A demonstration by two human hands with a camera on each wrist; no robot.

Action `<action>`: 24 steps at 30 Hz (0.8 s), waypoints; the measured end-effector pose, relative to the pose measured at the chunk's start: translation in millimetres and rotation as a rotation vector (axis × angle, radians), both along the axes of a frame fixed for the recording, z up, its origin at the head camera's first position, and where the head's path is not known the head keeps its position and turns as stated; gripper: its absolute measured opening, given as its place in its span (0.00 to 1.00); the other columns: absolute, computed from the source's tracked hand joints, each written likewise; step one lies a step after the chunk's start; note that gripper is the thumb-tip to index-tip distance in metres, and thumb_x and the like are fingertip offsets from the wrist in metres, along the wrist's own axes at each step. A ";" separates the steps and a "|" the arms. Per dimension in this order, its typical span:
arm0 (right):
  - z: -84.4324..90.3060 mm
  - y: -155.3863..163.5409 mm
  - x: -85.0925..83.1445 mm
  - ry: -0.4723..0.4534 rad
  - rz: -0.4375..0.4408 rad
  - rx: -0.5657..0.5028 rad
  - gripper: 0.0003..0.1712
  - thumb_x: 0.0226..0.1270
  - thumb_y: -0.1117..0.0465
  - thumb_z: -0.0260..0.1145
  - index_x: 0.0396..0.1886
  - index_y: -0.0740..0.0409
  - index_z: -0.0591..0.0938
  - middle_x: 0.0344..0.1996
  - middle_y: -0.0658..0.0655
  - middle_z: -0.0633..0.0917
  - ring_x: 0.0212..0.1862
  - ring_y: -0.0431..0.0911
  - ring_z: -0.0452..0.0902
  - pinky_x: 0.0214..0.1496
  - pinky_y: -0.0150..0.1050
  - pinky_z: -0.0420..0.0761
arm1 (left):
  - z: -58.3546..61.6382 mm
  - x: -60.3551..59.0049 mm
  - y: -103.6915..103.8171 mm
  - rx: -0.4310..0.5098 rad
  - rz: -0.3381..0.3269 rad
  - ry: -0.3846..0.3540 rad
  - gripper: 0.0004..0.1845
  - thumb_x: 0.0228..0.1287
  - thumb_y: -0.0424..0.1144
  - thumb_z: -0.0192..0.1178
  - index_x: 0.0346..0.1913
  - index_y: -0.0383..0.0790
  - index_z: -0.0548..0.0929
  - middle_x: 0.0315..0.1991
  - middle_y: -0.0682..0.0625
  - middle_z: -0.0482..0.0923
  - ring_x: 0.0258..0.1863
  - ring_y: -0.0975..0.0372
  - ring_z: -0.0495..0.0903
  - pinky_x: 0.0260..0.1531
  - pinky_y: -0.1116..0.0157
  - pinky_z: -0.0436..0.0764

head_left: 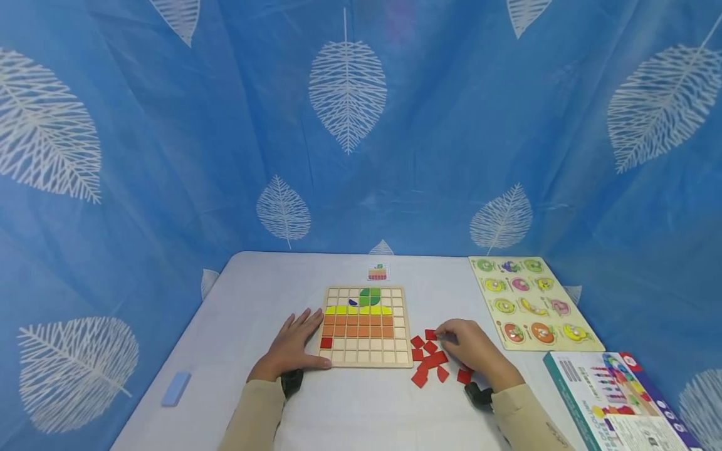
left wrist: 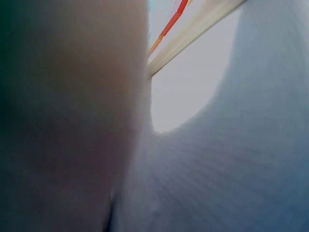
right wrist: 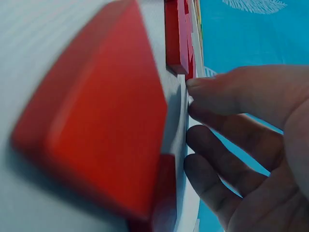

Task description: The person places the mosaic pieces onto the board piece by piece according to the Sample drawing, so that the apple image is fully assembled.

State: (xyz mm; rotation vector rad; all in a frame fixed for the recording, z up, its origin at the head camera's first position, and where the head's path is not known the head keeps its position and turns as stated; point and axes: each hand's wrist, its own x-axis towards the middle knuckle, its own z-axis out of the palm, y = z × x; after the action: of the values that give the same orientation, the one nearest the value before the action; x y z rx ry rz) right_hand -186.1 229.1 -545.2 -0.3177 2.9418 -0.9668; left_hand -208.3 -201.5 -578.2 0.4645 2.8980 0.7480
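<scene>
A wooden grid board (head_left: pixel 383 357) holds yellow, orange and green tiles, a small dark blue one and a red square (head_left: pixel 326 342) at its left. My left hand (head_left: pixel 296 344) rests along the board's left edge, fingers spread and thumb at the near corner. Right of the board lies a loose group of red tiles (head_left: pixel 434 359), some square, some with a curved side. Over them is my right hand (head_left: pixel 472 346), its fingertips down beside a red square tile (head_left: pixel 430 334). In the right wrist view, the thumb tip meets a red tile (right wrist: pixel 177 41); no tile shows between thumb and fingers.
A small picture card (head_left: pixel 378 271) lies behind the board. At the right are a fruit puzzle board (head_left: pixel 533 304) and a printed box (head_left: pixel 620 398). A light blue block (head_left: pixel 176 389) lies at the left. A blue leaf-patterned curtain (head_left: pixel 429 156) surrounds the white table.
</scene>
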 end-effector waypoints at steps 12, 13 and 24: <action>-3.3 -14.3 -8.3 0.057 0.093 0.037 0.13 0.62 0.73 0.76 0.38 0.50 0.91 0.44 0.46 0.87 0.53 0.50 0.81 0.62 0.53 0.82 | -1.8 -1.5 1.4 0.018 -0.003 0.000 0.71 0.35 0.78 0.75 0.84 0.50 0.62 0.82 0.49 0.58 0.83 0.52 0.47 0.79 0.45 0.40; -3.4 -15.4 -8.2 0.066 0.093 0.045 0.13 0.62 0.73 0.76 0.37 0.50 0.91 0.43 0.46 0.87 0.51 0.49 0.81 0.61 0.52 0.83 | -1.4 -0.8 1.7 0.020 -0.003 -0.004 0.71 0.35 0.78 0.75 0.84 0.50 0.62 0.82 0.49 0.58 0.83 0.52 0.47 0.79 0.45 0.40; 1.0 -30.4 -7.6 0.155 0.128 0.027 0.09 0.62 0.71 0.78 0.39 0.55 0.91 0.39 0.45 0.85 0.46 0.46 0.82 0.56 0.49 0.86 | 0.1 -0.4 0.3 -0.014 0.006 0.003 0.71 0.35 0.79 0.73 0.84 0.52 0.61 0.83 0.52 0.56 0.83 0.54 0.46 0.80 0.47 0.39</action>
State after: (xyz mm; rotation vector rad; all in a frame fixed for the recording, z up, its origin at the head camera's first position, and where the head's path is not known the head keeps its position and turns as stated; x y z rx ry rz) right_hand -193.8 198.7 -544.2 -0.5983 3.0225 -0.9253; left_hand -208.6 -201.2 -578.1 0.4565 2.9070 0.7286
